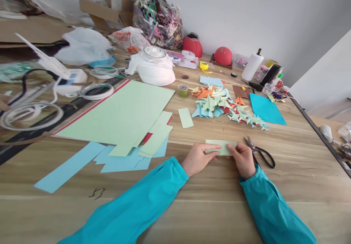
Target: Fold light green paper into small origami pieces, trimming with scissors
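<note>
Between my two hands is a small pale green paper rectangle, its long side running left to right just above the table. My left hand pinches its left end, thumb below and fingers over it. At the other end, my right hand grips the paper with the thumb on top. Black-handled scissors lie right beside my right hand, blades slightly apart. Another green paper rectangle rests flat beyond my left hand. Farther off is a pile of folded paper stars in green, blue, orange and red.
Large green sheets lie at the left, with cut blue strips nearer me. A thread spool, a turquoise sheet and a yellow tape measure sit farther back. White tape rolls and bags crowd the far left.
</note>
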The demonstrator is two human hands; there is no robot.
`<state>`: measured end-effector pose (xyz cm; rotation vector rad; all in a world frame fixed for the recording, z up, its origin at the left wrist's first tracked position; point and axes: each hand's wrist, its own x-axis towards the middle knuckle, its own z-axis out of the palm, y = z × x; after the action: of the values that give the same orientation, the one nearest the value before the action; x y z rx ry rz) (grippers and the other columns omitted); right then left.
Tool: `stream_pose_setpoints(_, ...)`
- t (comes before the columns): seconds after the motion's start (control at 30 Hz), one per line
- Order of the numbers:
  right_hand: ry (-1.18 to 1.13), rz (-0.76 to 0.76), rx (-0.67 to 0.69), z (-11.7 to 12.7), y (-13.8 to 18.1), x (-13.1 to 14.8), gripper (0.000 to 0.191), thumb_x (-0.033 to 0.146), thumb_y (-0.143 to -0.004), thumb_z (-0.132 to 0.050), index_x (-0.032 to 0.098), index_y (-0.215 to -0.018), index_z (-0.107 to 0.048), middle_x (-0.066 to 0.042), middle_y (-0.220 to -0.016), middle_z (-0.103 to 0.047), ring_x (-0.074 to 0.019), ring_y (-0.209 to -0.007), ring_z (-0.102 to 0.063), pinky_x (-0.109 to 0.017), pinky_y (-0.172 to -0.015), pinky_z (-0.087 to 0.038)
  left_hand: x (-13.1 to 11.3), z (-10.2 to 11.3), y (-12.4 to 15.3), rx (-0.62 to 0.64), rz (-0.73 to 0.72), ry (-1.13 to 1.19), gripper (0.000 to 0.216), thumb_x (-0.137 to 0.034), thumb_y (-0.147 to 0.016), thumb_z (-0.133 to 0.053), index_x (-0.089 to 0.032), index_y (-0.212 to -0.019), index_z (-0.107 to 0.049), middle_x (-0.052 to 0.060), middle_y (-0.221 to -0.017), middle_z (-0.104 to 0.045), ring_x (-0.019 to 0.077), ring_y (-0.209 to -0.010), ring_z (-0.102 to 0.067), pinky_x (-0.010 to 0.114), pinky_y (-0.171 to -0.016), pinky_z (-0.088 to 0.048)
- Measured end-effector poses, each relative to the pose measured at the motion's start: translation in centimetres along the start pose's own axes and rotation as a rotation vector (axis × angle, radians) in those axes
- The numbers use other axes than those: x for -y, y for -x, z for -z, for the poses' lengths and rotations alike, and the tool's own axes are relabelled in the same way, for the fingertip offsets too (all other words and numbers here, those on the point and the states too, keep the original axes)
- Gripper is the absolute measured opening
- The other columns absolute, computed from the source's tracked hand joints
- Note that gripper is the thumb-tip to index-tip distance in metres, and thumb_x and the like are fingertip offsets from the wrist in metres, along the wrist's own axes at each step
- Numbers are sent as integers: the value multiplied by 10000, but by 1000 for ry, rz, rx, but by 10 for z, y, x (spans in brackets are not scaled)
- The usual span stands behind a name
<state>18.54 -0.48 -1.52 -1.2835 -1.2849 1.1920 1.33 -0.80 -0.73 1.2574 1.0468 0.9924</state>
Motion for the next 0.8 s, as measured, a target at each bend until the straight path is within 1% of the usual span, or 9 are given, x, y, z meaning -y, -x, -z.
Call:
stream_pose_setpoints(0.1,19,8,-17,-1,0,4,331,519,-635,-704,190,-639,-660,2,-558,-603,-144,-516,-518,-284,-464,-481,-1,-1,0,-10,9,24,201,-241,-679,-685,-157,-854,-738,57,-922,-724,165,-604,-679,273,-624,-586)
stream_pose_setpoints(0.23,22,5,-35,-2,1,6,345,528,-621,-708,192,-589,-636,13,-519,-574,-136,-498,-500,-271,-454,-445,-2,-1,0,-25,25,25,172,-199,-677,-674,-163,-830,-742,48,-899,-728,173,-627,-684,278,-638,-589)
stream_pose_setpoints(0.37,25,23,-32,0,0,1,348,504,-647,-700,183,-557,-603,21,-500,-531,-120,-492,-464,-252,-456,-388,0,-1,-1,-35,28,7,181,-162,-679,-666,-168,-843,-742,38,-871,-732,173,-634,-688,273,-654,-588)
stream_pose_setpoints(0.5,30,28,-28,1,-1,-1,368,496,-670,-686,182,-524,-561,29,-492,-493,-106,-485,-416,-244,-455,-338,3,-1,-2,-42,29,-6,175,-172,-682,-668,-173,-841,-743,40,-884,-730,171,-621,-688,270,-643,-586)
stream_pose_setpoints(0.67,8,34,-60,1,-1,0,349,499,-656,-697,189,-548,-578,36,-500,-499,-106,-488,-408,-244,-465,-324,0,-1,-1,-43,32,-30,165,-163,-689,-662,-173,-832,-744,42,-901,-728,167,-608,-686,265,-637,-582)
stream_pose_setpoints(0.8,1,27,-57,1,-1,-2,342,493,-636,-715,185,-560,-587,30,-510,-516,-111,-492,-424,-245,-464,-349,-1,-1,-1,-55,35,-26,163,-157,-686,-668,-166,-831,-741,40,-886,-731,168,-623,-690,253,-642,-581)
